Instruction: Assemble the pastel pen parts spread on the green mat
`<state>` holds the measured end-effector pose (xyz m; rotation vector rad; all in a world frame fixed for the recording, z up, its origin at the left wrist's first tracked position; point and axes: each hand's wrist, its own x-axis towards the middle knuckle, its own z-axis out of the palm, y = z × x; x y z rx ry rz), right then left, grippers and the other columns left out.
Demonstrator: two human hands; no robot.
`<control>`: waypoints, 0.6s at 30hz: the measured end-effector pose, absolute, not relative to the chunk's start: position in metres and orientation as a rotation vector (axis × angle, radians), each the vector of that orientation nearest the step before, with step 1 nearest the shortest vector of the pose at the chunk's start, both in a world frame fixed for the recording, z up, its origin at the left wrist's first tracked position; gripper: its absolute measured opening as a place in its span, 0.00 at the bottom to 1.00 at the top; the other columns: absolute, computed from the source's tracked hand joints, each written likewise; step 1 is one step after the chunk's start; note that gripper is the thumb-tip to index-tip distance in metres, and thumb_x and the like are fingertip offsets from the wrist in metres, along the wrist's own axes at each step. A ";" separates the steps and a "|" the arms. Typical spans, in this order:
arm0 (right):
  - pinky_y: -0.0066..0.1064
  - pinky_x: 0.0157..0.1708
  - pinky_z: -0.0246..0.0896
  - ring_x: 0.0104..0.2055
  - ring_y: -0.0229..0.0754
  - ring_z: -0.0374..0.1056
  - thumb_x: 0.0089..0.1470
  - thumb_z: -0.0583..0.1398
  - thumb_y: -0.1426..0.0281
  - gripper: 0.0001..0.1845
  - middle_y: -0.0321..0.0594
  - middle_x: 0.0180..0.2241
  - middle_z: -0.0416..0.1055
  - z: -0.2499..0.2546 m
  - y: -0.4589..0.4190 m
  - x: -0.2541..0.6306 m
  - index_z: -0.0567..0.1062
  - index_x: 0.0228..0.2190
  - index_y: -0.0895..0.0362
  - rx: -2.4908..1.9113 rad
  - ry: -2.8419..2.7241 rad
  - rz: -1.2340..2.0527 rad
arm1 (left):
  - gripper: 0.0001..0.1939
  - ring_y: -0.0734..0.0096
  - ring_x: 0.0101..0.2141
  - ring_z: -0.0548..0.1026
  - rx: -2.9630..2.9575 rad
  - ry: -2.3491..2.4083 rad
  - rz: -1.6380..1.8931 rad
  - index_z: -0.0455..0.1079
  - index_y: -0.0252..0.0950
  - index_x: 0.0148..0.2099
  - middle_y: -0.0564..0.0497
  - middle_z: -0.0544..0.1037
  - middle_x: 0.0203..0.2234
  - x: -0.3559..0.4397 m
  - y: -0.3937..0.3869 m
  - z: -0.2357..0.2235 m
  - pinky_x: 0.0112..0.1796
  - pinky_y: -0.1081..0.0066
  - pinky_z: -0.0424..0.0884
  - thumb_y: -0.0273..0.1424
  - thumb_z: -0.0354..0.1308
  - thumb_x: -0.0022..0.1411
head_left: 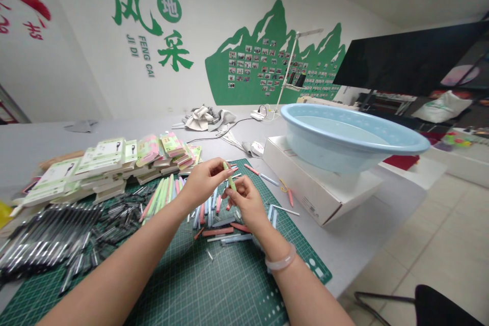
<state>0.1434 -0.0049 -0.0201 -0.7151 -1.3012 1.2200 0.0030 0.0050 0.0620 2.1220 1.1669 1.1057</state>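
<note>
A light green pen (232, 182) is pinched between my hands above the green cutting mat (183, 275). My left hand (206, 181) has its fingertips at the upper end of the pen, and my right hand (247, 202) grips its lower end. Beneath them lies a loose pile of red, blue and white pen parts (217, 232). Several green and pink pens (164, 194) lie side by side left of my left hand. Whether the pen is whole or in two parts, I cannot tell.
Clear-and-black pens (49, 237) cover the mat's left side, with small boxes (103, 155) stacked behind. A blue basin (344, 137) rests on a white carton (309, 183) at right. Cloths (206, 118) and a cable lie at the back; a black chair (439, 305) stands lower right.
</note>
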 end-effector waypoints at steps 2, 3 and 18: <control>0.25 0.20 0.57 0.20 0.33 0.59 0.47 0.63 0.68 0.10 0.28 0.20 0.65 -0.020 -0.005 0.144 0.65 0.27 0.55 -0.709 -1.288 1.213 | 0.12 0.76 0.23 0.63 2.112 1.149 1.109 0.68 0.34 0.31 0.57 0.66 0.19 0.002 0.004 0.061 0.26 0.75 0.57 0.38 0.52 0.59; 0.25 0.21 0.57 0.20 0.33 0.59 0.46 0.64 0.68 0.10 0.28 0.19 0.64 -0.020 -0.005 0.144 0.66 0.27 0.55 -0.714 -1.279 1.207 | 0.12 0.76 0.23 0.63 2.111 1.147 1.107 0.68 0.34 0.31 0.57 0.66 0.19 0.002 0.004 0.060 0.26 0.75 0.57 0.38 0.52 0.59; 0.26 0.27 0.58 0.23 0.34 0.62 0.51 0.60 0.60 0.14 0.33 0.21 0.67 -0.018 -0.015 0.131 0.72 0.34 0.57 -0.568 -1.116 1.624 | 0.12 0.69 0.34 0.70 1.686 0.879 1.130 0.70 0.35 0.42 0.50 0.71 0.32 -0.013 0.004 0.040 0.35 0.72 0.65 0.33 0.58 0.55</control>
